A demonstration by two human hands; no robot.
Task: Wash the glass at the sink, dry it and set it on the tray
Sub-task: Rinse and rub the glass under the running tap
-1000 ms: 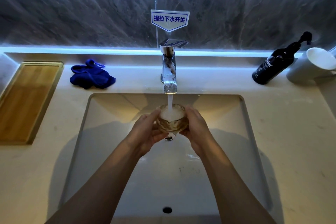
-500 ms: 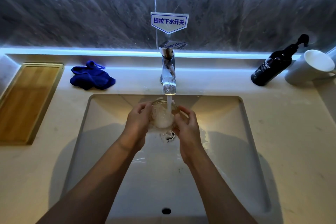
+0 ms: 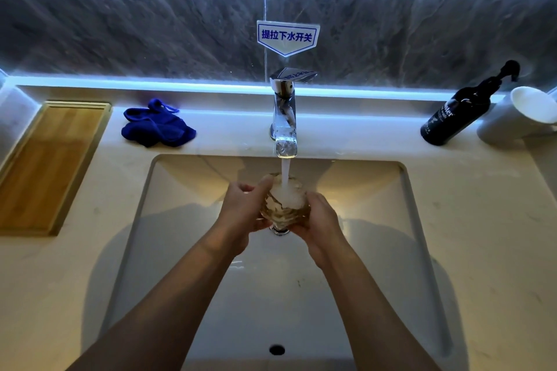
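A clear faceted glass (image 3: 286, 208) is held over the white sink (image 3: 180, 250), right under the chrome faucet (image 3: 284, 117). Running water pours into it and foams white inside. My left hand (image 3: 244, 211) wraps the glass's left side, thumb near the rim. My right hand (image 3: 319, 220) cups its right side and bottom. The glass sits roughly upright above the drain. A wooden tray (image 3: 45, 166) lies on the counter at the far left. A crumpled blue cloth (image 3: 156, 126) rests behind the sink, left of the faucet.
A black pump bottle (image 3: 455, 117) and a white cup (image 3: 518, 117) stand at the back right of the pale counter. A blue-lettered sign (image 3: 286, 36) hangs on the grey marble wall above the faucet. An overflow hole (image 3: 276, 349) marks the basin's near wall.
The glass was tilted with its mouth toward me half a second ago; now it is back upright under the stream and filling with foamy water. Both hands shifted slightly right.
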